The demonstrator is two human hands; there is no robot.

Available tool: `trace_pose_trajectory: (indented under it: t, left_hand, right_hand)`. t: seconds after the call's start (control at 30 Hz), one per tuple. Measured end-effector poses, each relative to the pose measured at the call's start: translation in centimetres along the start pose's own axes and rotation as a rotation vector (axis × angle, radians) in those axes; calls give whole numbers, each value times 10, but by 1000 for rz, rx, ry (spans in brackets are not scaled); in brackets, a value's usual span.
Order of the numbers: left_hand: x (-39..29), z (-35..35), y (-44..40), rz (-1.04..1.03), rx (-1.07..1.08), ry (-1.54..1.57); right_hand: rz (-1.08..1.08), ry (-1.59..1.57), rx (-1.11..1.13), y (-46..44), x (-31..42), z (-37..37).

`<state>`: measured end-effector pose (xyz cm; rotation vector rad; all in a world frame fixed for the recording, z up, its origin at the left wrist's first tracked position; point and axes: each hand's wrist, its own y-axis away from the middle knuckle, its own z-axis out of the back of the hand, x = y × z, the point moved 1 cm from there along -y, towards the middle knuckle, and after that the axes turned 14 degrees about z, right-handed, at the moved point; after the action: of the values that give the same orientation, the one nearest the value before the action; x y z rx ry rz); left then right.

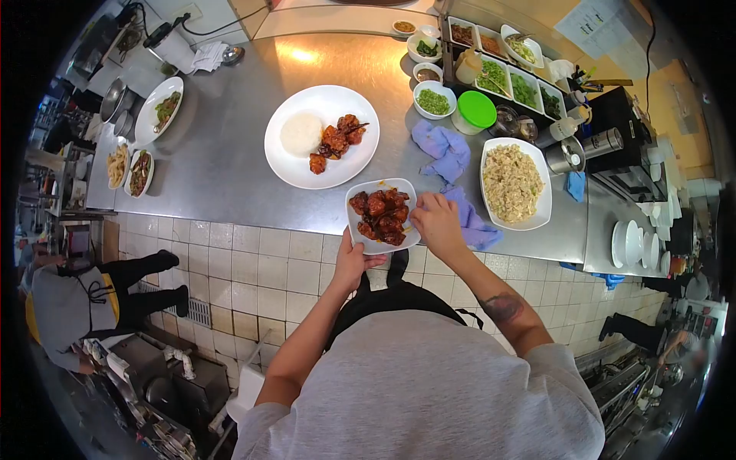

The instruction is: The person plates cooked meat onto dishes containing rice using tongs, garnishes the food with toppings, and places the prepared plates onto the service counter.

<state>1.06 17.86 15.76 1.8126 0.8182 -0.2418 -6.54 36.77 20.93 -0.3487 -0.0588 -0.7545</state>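
Note:
My left hand (354, 264) grips a squarish white dish (354, 231) from below at its near left corner, thumb up along its side. Dark red glazed meat pieces (381, 215) fill that dish, which is held at the counter's front edge. My right hand (438, 224) is at the dish's right rim with its fingers curled together; whatever they may hold is hidden. Beyond the dish, a large white plate (280, 169) carries a rice mound (300, 135) and similar glazed pieces (337, 142). Purple cloths (445, 149) lie just past my right hand.
Fried rice (515, 184) in a white dish stands right on the steel counter (222, 153). Behind are a green-lidded tub (476, 111), a bowl of chopped greens (434, 101) and garnish trays (494, 77). An oval dish (146, 126) sits left. Another person (77, 303) stands at left.

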Motion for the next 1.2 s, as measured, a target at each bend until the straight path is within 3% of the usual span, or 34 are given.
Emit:
trace_pose_trajectory:
  t: [0.1,0.3,0.5,0.7,0.8,0.9,1.0,1.1,1.2]
  left_hand:
    - [3,-2,-2,-9,-18,54]
    - [13,-6,-6,-42,-55,165]
    - [14,-8,-6,-65,-69,192]
    - [9,-8,-2,-45,-64,121]
    - [5,-8,1,-21,-68,56]
    - [1,-9,3,13,-65,48]
    - [1,-11,3,-6,-75,64]
    - [5,-7,-3,-6,-57,114]
    - [6,-9,-4,-22,-81,160]
  right_hand:
    - [48,63,43,0,-2,-8]
    - [-138,-88,253,14,11,-7]
    - [-150,-76,332,17,13,-7]
    - [-199,-256,512,9,-7,-13]
    - [-423,-1041,472,6,-49,-26]
    - [-579,-989,381,8,-54,-31]
    - [-305,-671,404,10,-30,-20]
    - [-370,-458,534,12,-6,-14]
    - [-350,-509,622,14,-17,-26]
